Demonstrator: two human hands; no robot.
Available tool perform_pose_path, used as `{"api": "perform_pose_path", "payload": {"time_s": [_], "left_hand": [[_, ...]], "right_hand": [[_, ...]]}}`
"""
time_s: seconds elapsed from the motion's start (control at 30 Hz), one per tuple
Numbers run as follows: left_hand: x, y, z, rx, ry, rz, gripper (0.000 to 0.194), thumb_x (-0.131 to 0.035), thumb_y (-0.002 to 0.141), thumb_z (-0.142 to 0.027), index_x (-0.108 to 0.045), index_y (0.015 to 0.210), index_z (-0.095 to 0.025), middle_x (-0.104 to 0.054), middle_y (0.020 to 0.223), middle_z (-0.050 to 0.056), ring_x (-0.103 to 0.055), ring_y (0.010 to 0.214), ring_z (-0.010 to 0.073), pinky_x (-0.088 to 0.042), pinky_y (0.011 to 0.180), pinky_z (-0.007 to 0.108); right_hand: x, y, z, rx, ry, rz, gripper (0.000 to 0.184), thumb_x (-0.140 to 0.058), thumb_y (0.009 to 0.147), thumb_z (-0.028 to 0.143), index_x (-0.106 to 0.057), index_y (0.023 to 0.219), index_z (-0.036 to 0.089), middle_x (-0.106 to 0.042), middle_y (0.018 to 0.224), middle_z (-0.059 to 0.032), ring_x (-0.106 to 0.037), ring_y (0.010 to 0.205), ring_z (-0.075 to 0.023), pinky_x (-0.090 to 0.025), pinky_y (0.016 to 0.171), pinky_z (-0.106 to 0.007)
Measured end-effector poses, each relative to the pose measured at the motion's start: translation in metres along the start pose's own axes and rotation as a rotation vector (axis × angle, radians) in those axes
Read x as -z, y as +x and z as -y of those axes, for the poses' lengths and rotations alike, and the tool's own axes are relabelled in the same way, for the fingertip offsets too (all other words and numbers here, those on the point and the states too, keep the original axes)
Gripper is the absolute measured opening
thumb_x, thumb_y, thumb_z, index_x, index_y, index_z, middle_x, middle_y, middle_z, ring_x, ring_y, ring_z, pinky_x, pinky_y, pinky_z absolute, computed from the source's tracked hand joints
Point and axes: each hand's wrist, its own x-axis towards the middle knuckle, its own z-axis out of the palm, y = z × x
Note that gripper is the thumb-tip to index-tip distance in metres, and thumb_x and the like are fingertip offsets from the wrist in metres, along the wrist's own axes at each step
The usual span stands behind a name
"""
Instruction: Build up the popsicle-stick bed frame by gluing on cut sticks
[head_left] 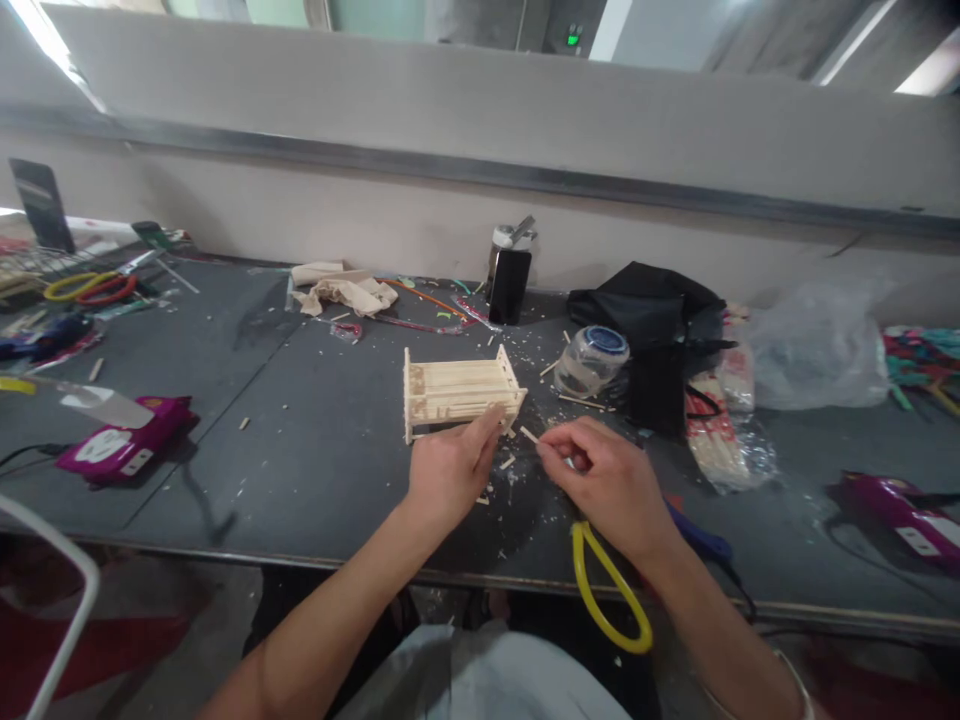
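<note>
A small bed-shaped model of pale wooden sticks (457,378) stands on the dark table in front of me. My left hand (454,462) is closed at its front right corner, with the index finger lying against the model; some fingertips are hidden. Just to the right, my right hand (600,465) pinches a short wooden stick (529,435) between thumb and fingertips. The stick points toward the model and is apart from it. Below my right hand, a yellow loop handle (611,590) juts over the table's front edge. A blue tool (697,535) lies partly behind my right wrist.
Wood scraps litter the table (322,420). A clear jar with a blue lid (592,360), a black bag (652,300) and a packet of sticks (720,430) stand right. Behind is a phone (511,287); purple power strips (127,440) lie at both sides.
</note>
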Motion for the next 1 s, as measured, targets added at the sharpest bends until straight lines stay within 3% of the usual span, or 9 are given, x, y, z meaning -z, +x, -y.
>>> {"api": "perform_pose_path", "payload": {"time_s": [0.17,0.4,0.53,0.67,0.73,0.83,1.0], "left_hand": [[-0.012,0.014,-0.008,-0.024,0.138,0.022,0.036,-0.043,0.092,-0.029,-0.057,0.125,-0.026,-0.074,0.08,0.008,-0.066,0.065,0.0171,-0.041,0.058,0.022],[-0.019,0.023,-0.018,0.06,0.249,0.105,0.037,-0.043,0.091,-0.028,-0.056,0.126,-0.025,-0.071,0.073,0.009,-0.065,0.062,0.0216,-0.042,0.057,0.026],[-0.022,0.026,-0.019,0.105,0.29,0.114,0.037,-0.04,0.093,-0.031,-0.057,0.124,-0.024,-0.07,0.068,0.009,-0.064,0.059,0.0217,-0.041,0.056,0.027],[-0.023,0.028,-0.019,0.099,0.32,0.116,0.036,-0.038,0.094,-0.033,-0.058,0.122,-0.025,-0.072,0.073,0.009,-0.066,0.063,0.0218,-0.04,0.056,0.026],[-0.022,0.029,-0.02,0.091,0.332,0.112,0.035,-0.037,0.094,-0.032,-0.059,0.12,-0.025,-0.072,0.076,0.009,-0.067,0.065,0.0218,-0.04,0.056,0.026],[-0.02,0.03,-0.02,0.091,0.346,0.121,0.034,-0.035,0.094,-0.031,-0.061,0.117,-0.026,-0.073,0.077,0.007,-0.067,0.066,0.0212,-0.039,0.055,0.025],[-0.019,0.031,-0.02,0.079,0.35,0.128,0.035,-0.033,0.095,-0.034,-0.062,0.112,-0.025,-0.073,0.078,0.007,-0.067,0.067,0.0209,-0.039,0.054,0.025]], "right_hand": [[0.002,-0.003,-0.02,-0.067,0.107,-0.008,0.007,-0.058,0.079,0.024,-0.061,0.074,0.021,-0.059,0.069,0.001,-0.056,0.063,-0.0136,-0.042,0.061,-0.025],[0.008,0.011,-0.037,-0.166,0.306,0.111,0.008,-0.058,0.076,0.026,-0.065,0.076,0.021,-0.069,0.076,-0.0006,-0.062,0.07,-0.0158,-0.045,0.062,-0.025],[0.003,0.016,-0.039,-0.158,0.36,0.148,0.007,-0.058,0.075,0.022,-0.064,0.072,0.02,-0.066,0.067,0.0012,-0.061,0.063,-0.0141,-0.045,0.062,-0.024],[-0.008,0.022,-0.039,-0.161,0.453,0.104,0.006,-0.06,0.074,0.022,-0.061,0.068,0.02,-0.064,0.064,0.0022,-0.058,0.059,-0.0127,-0.045,0.057,-0.023],[-0.014,0.026,-0.039,-0.21,0.559,0.077,0.005,-0.06,0.074,0.025,-0.06,0.075,0.02,-0.063,0.065,0.0031,-0.054,0.051,-0.011,-0.043,0.047,-0.021],[-0.022,0.031,-0.038,-0.267,0.687,0.068,0.017,-0.059,0.074,0.026,-0.06,0.091,0.021,-0.06,0.066,0.0048,-0.048,0.041,-0.009,-0.039,0.036,-0.02],[-0.029,0.034,-0.033,-0.252,0.587,0.062,0.023,-0.054,0.077,0.022,-0.068,0.095,0.021,-0.063,0.067,0.0035,-0.052,0.039,-0.0079,-0.045,0.041,-0.021]]}}
